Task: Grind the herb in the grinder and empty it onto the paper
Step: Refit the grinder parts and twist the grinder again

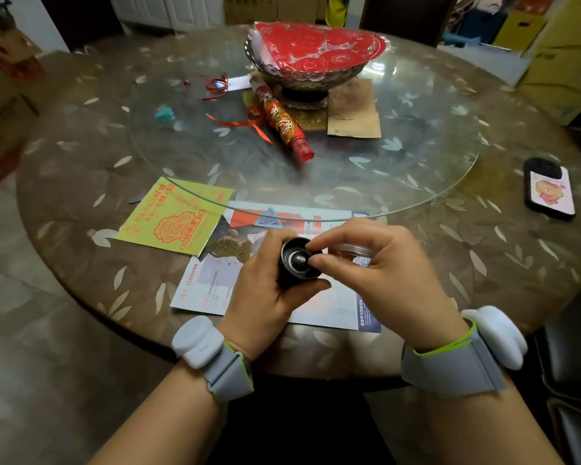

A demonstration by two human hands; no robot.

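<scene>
Left hand (265, 290) grips grinder (297, 263) open end up, above paper (215, 290) so spill joins herb pile (230, 248). Right hand (376, 266) pinches rim, clear lid (356, 251) tucked beneath fingers.

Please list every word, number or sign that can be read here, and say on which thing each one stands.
"COMPREHENSIVE": leaflet under the hands, sideways.
"PRECISE": same leaflet, sideways, only just readable.
Blue triangle sign: leaflet's top edge.
Red Chinese characters: yellow sheet, too blurred to read.
Gold characters: red tube, unreadable.
Cartoon figure, no text: phone.
Grinder: none.

black grinder (297, 263) in both hands
</scene>
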